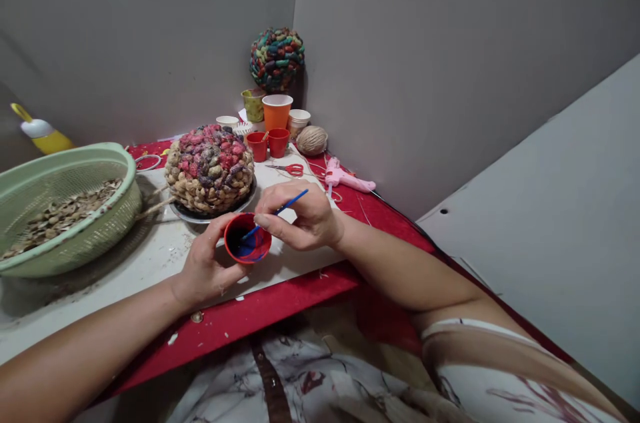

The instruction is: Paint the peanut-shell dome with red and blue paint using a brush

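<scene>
My left hand [207, 263] grips a small red cup [247, 240] with blue paint inside, held tilted over the white board near the table's front edge. My right hand [300, 216] pinches a thin blue paintbrush [280, 211] whose tip dips into the cup. Just behind the hands sits a dome of shells [210, 166] on a dark plate, its top painted red and purple, its lower rows bare.
A green colander [65, 210] of shells stands at the left. At the back are small red cups [267, 143], an orange cup [277, 111], a twine ball [311, 140], red scissors [290, 170], a pink glue gun [345, 176] and a multicoloured shell ball [277, 58]. Grey walls close the corner.
</scene>
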`<control>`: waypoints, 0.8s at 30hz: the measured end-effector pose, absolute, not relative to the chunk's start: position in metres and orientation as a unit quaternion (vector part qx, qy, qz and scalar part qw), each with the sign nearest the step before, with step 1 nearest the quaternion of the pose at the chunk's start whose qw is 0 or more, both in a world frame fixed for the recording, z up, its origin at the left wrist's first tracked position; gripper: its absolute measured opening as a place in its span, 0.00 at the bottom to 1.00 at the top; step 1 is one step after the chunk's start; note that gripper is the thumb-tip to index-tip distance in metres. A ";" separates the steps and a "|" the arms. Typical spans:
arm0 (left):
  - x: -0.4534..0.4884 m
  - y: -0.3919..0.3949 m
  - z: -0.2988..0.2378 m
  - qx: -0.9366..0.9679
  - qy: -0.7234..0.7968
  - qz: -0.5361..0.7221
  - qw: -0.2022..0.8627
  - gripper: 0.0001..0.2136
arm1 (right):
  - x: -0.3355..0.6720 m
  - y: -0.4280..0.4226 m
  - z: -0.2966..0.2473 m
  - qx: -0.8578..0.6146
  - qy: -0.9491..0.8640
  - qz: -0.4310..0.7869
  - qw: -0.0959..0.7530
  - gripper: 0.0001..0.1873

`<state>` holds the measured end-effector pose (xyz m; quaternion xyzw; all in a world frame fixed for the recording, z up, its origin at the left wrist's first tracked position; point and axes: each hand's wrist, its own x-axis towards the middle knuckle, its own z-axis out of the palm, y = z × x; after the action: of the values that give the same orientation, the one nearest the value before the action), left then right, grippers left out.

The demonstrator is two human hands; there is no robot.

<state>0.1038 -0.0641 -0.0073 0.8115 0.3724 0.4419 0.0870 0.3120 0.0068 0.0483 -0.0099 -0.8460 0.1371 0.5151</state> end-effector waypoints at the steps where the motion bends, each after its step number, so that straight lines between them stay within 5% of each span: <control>1: 0.104 -0.064 -0.007 0.811 0.374 0.442 0.084 0.27 | 0.312 0.007 0.049 -0.003 -0.845 0.129 0.519 0.06; 14: 0.102 -0.061 -0.015 0.793 0.393 0.461 0.059 0.29 | 0.314 0.009 0.051 -0.031 -0.805 0.165 0.570 0.06; 24: 0.103 -0.061 -0.015 0.773 0.418 0.468 0.097 0.30 | 0.315 0.018 0.056 -0.135 -0.697 0.401 0.579 0.18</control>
<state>0.1030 -0.0605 -0.0154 0.7729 0.4176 0.4677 0.0974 0.3149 0.0179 0.0563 -0.1346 -0.6975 0.4008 0.5786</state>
